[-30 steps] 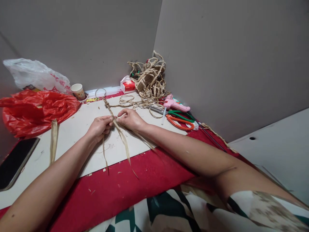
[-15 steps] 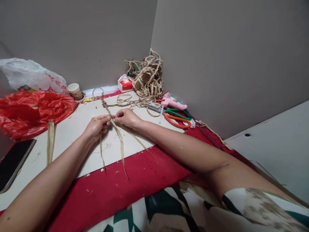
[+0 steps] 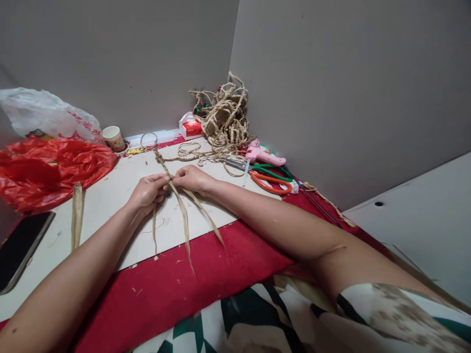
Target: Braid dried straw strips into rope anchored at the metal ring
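Note:
My left hand (image 3: pixel 149 192) pinches a thin braid of dry, tan straw (image 3: pixel 164 168) at its lower end. Right beside it, the fingertips of my right hand (image 3: pixel 192 179) are closed on a straw strand (image 3: pixel 203 210) at the same spot. Loose strands (image 3: pixel 184 218) fan out below both hands, over the white board (image 3: pixel 136 245) and the red cloth (image 3: pixel 165 294). The far end of the braid lies on the board near a metal ring (image 3: pixel 149 140). My fingers partly hide where the strands cross.
A heap of braided cord (image 3: pixel 224 117), a tissue box (image 3: pixel 191 128), a pink glue gun (image 3: pixel 265 154) and orange-handled scissors (image 3: pixel 270 184) lie at the back right. Leftward are a paper cup (image 3: pixel 114 138), a red bag (image 3: pixel 55 166), a straw strip (image 3: pixel 77 215) and a phone (image 3: pixel 24 250).
My right hand has shifted slightly left, closer to my left hand. The right-hand loose strand has swung left, and the short left one hangs straighter.

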`<act>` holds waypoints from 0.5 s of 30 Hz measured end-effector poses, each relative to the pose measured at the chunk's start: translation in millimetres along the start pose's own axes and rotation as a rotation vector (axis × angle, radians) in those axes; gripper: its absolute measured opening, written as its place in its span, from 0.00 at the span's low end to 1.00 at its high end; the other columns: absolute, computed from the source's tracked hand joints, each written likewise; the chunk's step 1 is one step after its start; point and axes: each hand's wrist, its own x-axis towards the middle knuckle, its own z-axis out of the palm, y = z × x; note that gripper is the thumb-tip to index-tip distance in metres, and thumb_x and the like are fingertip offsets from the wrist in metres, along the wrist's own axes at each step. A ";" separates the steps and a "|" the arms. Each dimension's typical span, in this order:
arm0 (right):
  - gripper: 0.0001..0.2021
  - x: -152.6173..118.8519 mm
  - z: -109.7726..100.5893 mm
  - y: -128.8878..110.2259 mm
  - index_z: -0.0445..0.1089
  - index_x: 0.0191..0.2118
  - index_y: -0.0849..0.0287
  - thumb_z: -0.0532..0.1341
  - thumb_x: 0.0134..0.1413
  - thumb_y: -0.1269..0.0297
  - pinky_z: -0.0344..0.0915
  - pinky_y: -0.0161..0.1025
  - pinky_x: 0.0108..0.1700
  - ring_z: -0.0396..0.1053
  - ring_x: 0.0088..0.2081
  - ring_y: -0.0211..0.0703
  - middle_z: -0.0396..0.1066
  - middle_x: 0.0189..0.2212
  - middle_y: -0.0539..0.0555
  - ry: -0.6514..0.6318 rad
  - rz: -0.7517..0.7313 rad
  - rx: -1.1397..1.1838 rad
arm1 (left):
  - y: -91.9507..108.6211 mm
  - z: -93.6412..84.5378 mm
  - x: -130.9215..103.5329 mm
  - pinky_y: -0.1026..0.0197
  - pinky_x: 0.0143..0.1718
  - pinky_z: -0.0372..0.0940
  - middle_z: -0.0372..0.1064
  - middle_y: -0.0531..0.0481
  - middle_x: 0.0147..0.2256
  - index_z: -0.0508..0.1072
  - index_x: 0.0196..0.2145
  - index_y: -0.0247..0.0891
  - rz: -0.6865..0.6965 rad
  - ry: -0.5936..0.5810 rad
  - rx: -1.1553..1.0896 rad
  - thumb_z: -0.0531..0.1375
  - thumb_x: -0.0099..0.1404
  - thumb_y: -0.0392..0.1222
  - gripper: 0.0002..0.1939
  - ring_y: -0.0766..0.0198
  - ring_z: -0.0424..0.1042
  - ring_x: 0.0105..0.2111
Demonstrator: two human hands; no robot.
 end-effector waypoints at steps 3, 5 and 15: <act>0.09 -2.6 -3.0 -4.5 0.57 0.19 0.60 0.59 0.43 0.70 0.38 0.29 0.15 0.45 0.13 0.27 0.51 0.10 0.42 -0.136 0.051 0.093 | -1.8 1.2 0.4 0.71 0.12 0.38 0.53 0.58 0.15 0.68 0.23 0.32 0.053 0.030 0.046 0.64 0.51 0.39 0.09 0.79 0.46 0.12; 0.08 -2.8 -7.5 -7.0 0.59 0.20 0.61 0.59 0.44 0.70 0.39 0.28 0.14 0.47 0.13 0.27 0.52 0.11 0.43 -0.251 0.107 0.178 | -2.7 1.1 0.5 0.71 0.12 0.39 0.53 0.58 0.15 0.66 0.21 0.33 0.081 0.040 0.060 0.64 0.51 0.39 0.10 0.79 0.46 0.12; 0.10 -2.7 -23.9 -12.3 0.60 0.25 0.65 0.52 0.56 0.78 0.38 0.20 0.13 0.46 0.14 0.24 0.52 0.14 0.44 -0.491 0.413 0.551 | 0.5 -1.2 0.8 0.72 0.12 0.38 0.53 0.58 0.15 0.66 0.21 0.32 0.048 -0.012 -0.003 0.64 0.50 0.38 0.09 0.79 0.45 0.12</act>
